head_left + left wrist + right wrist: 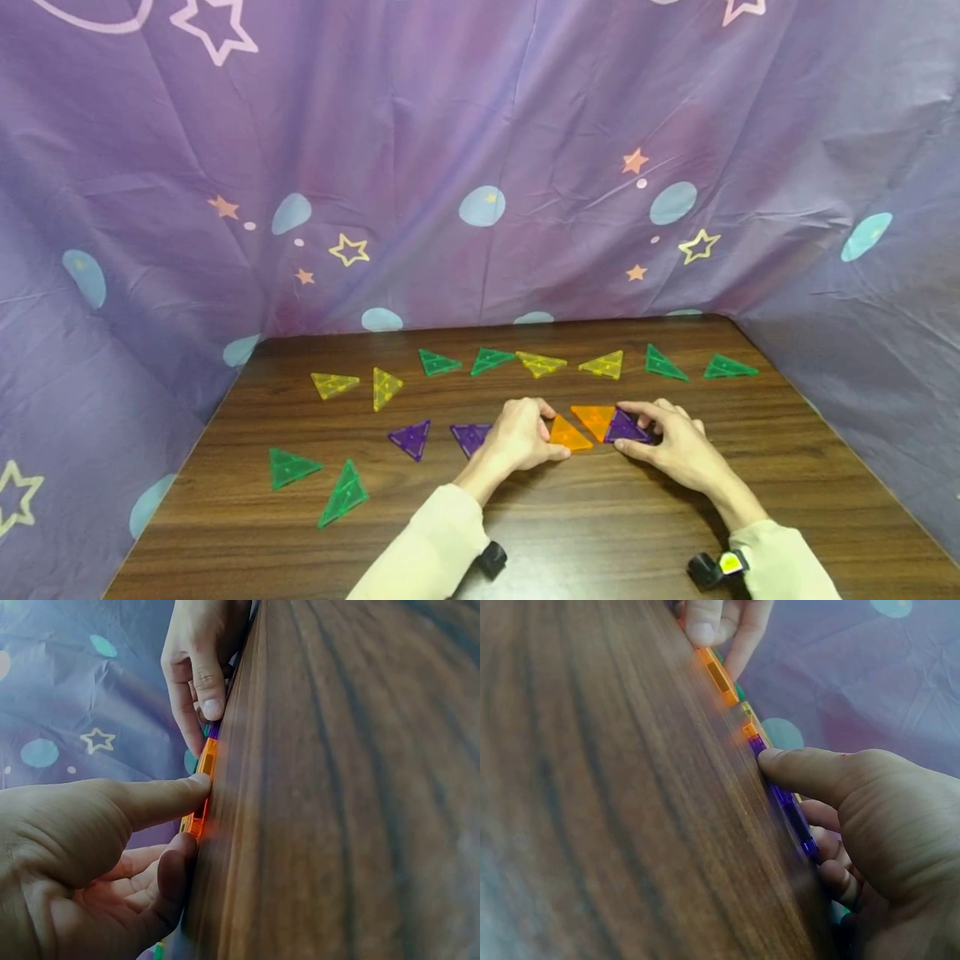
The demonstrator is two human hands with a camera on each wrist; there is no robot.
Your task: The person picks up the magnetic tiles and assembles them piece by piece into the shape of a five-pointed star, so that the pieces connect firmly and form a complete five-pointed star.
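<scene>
My left hand [522, 435] pinches an orange triangle tile [569, 434] between thumb and fingers, flat on the wooden table. In the left wrist view that orange tile [196, 814] shows edge-on at the thumb tip. A second orange triangle tile [595, 421] lies just to the right, a small gap away. Against its right side sits a purple triangle tile [624, 427], which my right hand [672, 439] holds between thumb and index finger. The right wrist view shows this purple tile [789, 806] lying low on the tabletop, partly covered by the thumb.
Another purple tile [469, 437] is partly hidden behind my left hand; one more purple tile [411, 439] lies further left. Two green tiles [345, 494] are at the front left. Yellow tiles [602, 365] and green tiles [731, 367] line the back. A patterned curtain [480, 167] surrounds the table [600, 533].
</scene>
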